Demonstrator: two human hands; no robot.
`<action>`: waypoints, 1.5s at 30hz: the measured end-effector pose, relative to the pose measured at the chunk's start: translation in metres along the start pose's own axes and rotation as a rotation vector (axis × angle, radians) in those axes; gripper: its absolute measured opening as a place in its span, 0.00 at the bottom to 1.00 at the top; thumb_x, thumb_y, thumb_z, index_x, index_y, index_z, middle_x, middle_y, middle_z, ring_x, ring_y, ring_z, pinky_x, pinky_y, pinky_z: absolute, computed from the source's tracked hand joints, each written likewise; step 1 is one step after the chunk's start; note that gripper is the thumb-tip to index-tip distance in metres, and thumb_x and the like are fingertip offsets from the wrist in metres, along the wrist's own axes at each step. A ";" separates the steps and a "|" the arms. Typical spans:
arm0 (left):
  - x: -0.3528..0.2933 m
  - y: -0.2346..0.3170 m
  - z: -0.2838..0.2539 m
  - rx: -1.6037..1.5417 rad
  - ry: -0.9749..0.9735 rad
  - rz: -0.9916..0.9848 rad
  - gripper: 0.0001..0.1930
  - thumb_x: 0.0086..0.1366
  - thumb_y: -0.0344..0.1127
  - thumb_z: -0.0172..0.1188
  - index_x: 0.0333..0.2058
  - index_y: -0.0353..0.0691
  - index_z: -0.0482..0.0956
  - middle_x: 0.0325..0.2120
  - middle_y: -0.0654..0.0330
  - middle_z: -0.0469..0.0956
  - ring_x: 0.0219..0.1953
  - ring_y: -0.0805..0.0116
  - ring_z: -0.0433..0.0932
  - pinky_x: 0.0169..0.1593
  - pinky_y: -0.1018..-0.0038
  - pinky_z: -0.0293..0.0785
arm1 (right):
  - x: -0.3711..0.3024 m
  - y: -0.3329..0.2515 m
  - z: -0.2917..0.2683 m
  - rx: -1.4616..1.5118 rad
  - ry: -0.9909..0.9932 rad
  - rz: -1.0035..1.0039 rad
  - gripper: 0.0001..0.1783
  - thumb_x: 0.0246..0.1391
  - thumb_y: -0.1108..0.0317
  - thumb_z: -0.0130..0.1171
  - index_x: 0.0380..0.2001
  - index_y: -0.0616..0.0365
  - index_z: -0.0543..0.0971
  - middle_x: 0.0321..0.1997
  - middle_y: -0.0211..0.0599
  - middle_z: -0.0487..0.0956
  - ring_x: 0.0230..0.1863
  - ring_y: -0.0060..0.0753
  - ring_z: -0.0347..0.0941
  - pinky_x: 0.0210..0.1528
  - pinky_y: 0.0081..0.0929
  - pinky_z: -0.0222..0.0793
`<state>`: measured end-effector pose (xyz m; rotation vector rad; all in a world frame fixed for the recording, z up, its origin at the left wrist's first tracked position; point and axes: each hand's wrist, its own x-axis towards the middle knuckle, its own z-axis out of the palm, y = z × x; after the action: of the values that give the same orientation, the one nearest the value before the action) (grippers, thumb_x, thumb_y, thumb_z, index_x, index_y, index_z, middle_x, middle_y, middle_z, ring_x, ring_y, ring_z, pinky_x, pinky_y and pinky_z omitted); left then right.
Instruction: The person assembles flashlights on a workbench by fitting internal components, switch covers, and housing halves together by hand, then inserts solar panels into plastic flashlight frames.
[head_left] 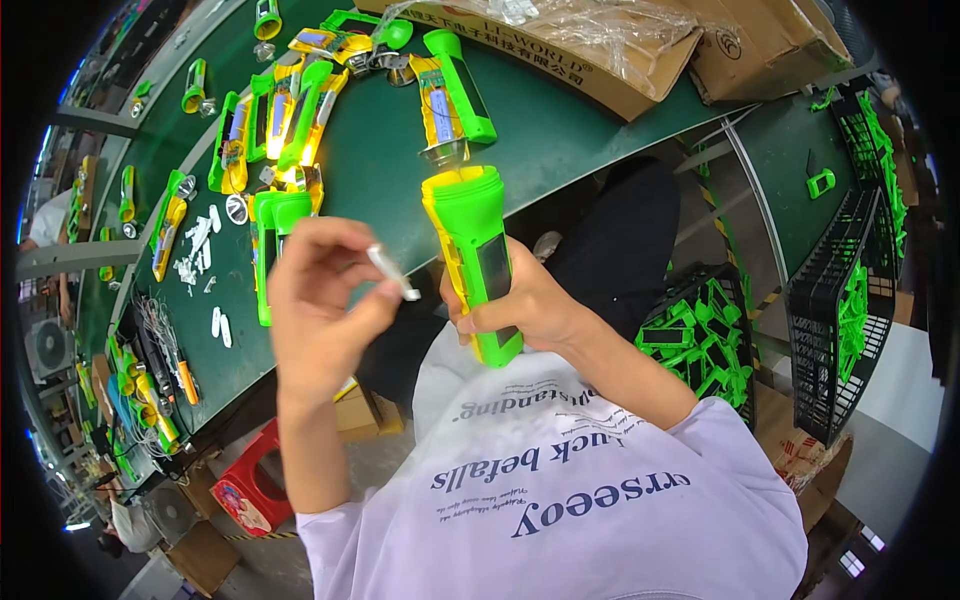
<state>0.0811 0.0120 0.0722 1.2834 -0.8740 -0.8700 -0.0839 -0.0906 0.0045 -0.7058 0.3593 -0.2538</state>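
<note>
- your left hand [318, 305] is pinching a white strip [388, 268] between curled fingers
- your right hand [525, 302] is gripping a green-and-yellow flashlight [472, 215]
- white pieces [198, 240] are lying left on the surface [375, 180]

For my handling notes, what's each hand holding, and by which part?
Left hand: small white piece, exact hold unclear from blur. Right hand: green flashlight casing, by its narrower end.

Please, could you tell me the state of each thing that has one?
Left hand: pinching a white piece.
Right hand: wrapped around a green-yellow flashlight.
Green-yellow flashlight: held by its narrow part.
Farther flashlight: opened, battery exposed.
Loose white pieces: scattered on the table.
Black mesh crate: holding green parts.
</note>
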 end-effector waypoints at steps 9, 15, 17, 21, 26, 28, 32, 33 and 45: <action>0.000 -0.013 0.030 -0.017 -0.021 -0.132 0.16 0.52 0.14 0.61 0.40 0.30 0.70 0.35 0.58 0.72 0.35 0.75 0.77 0.42 0.79 0.76 | -0.001 -0.002 -0.001 -0.024 0.015 -0.051 0.31 0.33 0.82 0.62 0.46 0.61 0.68 0.30 0.35 0.74 0.27 0.27 0.75 0.30 0.28 0.76; -0.005 -0.017 0.042 0.307 0.055 -0.009 0.14 0.54 0.17 0.62 0.40 0.28 0.75 0.34 0.58 0.76 0.34 0.73 0.78 0.39 0.77 0.76 | -0.001 -0.005 0.003 -0.054 0.055 -0.086 0.31 0.34 0.82 0.62 0.48 0.60 0.69 0.30 0.34 0.74 0.27 0.24 0.74 0.29 0.25 0.74; -0.007 -0.026 0.044 0.420 0.086 0.061 0.13 0.55 0.18 0.63 0.40 0.28 0.77 0.34 0.58 0.77 0.34 0.73 0.78 0.38 0.77 0.76 | 0.000 -0.006 0.001 -0.062 0.069 -0.088 0.31 0.34 0.82 0.62 0.48 0.60 0.69 0.30 0.34 0.74 0.27 0.23 0.74 0.28 0.24 0.73; -0.017 -0.051 0.043 0.651 0.135 0.314 0.11 0.56 0.23 0.64 0.40 0.31 0.80 0.31 0.57 0.78 0.29 0.72 0.77 0.33 0.76 0.74 | 0.003 -0.006 -0.004 -0.105 0.023 -0.070 0.30 0.34 0.82 0.62 0.47 0.60 0.70 0.29 0.33 0.74 0.27 0.21 0.74 0.28 0.23 0.73; -0.009 -0.052 0.056 0.218 0.388 0.027 0.12 0.58 0.33 0.66 0.39 0.32 0.80 0.30 0.60 0.76 0.31 0.73 0.74 0.36 0.77 0.70 | 0.007 0.005 0.000 -0.486 0.061 -0.237 0.28 0.36 0.75 0.67 0.44 0.62 0.70 0.31 0.37 0.76 0.29 0.29 0.76 0.34 0.27 0.73; -0.005 -0.058 0.054 0.287 0.343 0.024 0.14 0.57 0.34 0.66 0.39 0.32 0.80 0.30 0.60 0.76 0.30 0.72 0.73 0.34 0.76 0.68 | 0.007 0.006 -0.001 -0.758 0.107 -0.285 0.30 0.35 0.66 0.72 0.42 0.66 0.69 0.33 0.45 0.79 0.33 0.38 0.78 0.40 0.31 0.72; -0.011 -0.056 0.057 0.325 0.365 0.143 0.16 0.57 0.34 0.66 0.42 0.31 0.78 0.34 0.57 0.78 0.34 0.70 0.76 0.39 0.75 0.70 | 0.000 0.020 0.004 -0.809 0.253 -0.332 0.29 0.35 0.66 0.72 0.40 0.65 0.70 0.31 0.46 0.79 0.33 0.41 0.79 0.38 0.31 0.72; -0.013 -0.060 0.058 0.317 0.364 0.150 0.16 0.57 0.34 0.66 0.42 0.31 0.78 0.34 0.57 0.78 0.34 0.70 0.76 0.39 0.75 0.70 | -0.002 0.028 0.006 -0.869 0.347 -0.407 0.28 0.35 0.66 0.73 0.39 0.65 0.70 0.30 0.46 0.79 0.32 0.43 0.80 0.36 0.32 0.73; -0.006 -0.061 0.072 0.131 0.424 0.070 0.19 0.60 0.37 0.64 0.44 0.30 0.74 0.31 0.60 0.79 0.33 0.75 0.76 0.39 0.76 0.73 | -0.004 0.032 0.004 -0.956 0.411 -0.519 0.27 0.38 0.66 0.72 0.40 0.62 0.70 0.29 0.46 0.80 0.29 0.46 0.80 0.32 0.33 0.73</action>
<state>0.0100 -0.0174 0.0173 1.4730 -0.6397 -0.4640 -0.0825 -0.0634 -0.0126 -1.7034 0.6995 -0.7467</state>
